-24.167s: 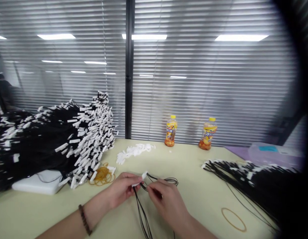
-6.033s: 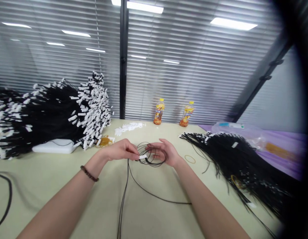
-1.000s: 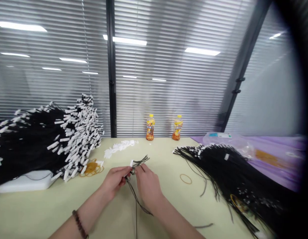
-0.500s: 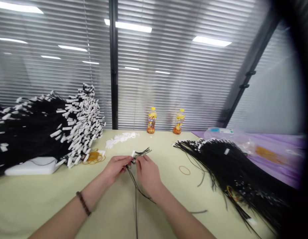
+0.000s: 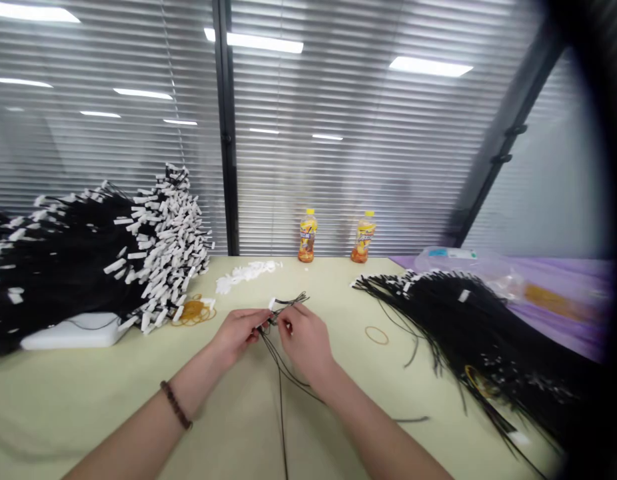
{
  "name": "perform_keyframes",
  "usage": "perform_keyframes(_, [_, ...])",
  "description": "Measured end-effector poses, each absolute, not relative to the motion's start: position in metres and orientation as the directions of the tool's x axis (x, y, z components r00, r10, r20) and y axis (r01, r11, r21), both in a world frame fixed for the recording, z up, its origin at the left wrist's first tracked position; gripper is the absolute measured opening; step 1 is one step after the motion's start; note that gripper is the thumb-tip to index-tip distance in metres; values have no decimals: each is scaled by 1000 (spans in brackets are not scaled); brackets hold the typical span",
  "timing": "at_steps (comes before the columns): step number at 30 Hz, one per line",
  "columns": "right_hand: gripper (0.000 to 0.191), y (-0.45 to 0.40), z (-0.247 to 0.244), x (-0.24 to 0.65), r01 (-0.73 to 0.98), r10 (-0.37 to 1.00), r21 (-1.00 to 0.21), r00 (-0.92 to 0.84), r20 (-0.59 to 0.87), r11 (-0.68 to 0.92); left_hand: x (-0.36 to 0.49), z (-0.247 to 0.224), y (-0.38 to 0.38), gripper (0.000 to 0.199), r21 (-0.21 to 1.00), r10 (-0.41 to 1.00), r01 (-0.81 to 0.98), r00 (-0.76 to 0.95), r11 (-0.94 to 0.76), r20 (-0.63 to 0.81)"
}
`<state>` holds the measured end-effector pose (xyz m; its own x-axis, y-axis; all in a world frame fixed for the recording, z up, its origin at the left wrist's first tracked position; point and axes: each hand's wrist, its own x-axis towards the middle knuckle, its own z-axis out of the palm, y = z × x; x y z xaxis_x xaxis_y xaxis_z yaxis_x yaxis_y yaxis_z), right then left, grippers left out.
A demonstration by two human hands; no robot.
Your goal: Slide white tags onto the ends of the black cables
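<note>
Several thin black cables (image 5: 280, 373) run between my hands, their loose ends pointing up and away and their long tails trailing toward me over the table. My left hand (image 5: 238, 335) is closed, pinching the cables, with a small white tag (image 5: 272, 304) sticking up at its fingertips. Close beside it, my right hand (image 5: 306, 339) is bent with thumb and fingers together on the same cables near their ends. The exact grip between the fingertips is partly hidden.
A big heap of black cables with white tags (image 5: 171, 233) lies left, beside rubber bands (image 5: 194, 311) and white scraps (image 5: 248, 274). Another black cable bundle (image 5: 468, 327) lies right, near a single rubber band (image 5: 377, 335). Two drink bottles (image 5: 307, 237) stand at the back.
The view has shifted slightly. My right fingers have curled and drawn a little apart from my left fingertips, while both hands stay at the cables.
</note>
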<state>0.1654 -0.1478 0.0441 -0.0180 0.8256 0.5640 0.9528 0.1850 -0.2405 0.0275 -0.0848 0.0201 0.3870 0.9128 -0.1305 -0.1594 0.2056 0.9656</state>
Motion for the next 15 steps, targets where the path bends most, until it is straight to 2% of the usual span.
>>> perform_keyframes(6, [16, -147, 41, 168, 949, 820, -249, -18, 572, 194, 30, 20, -86, 38, 954, 917, -197, 374, 225, -139])
perform_keyframes(15, [16, -151, 48, 170, 958, 829, -222, -27, 559, 181, 26, 25, -88, 38, 978, 900, -117, 424, 171, -107])
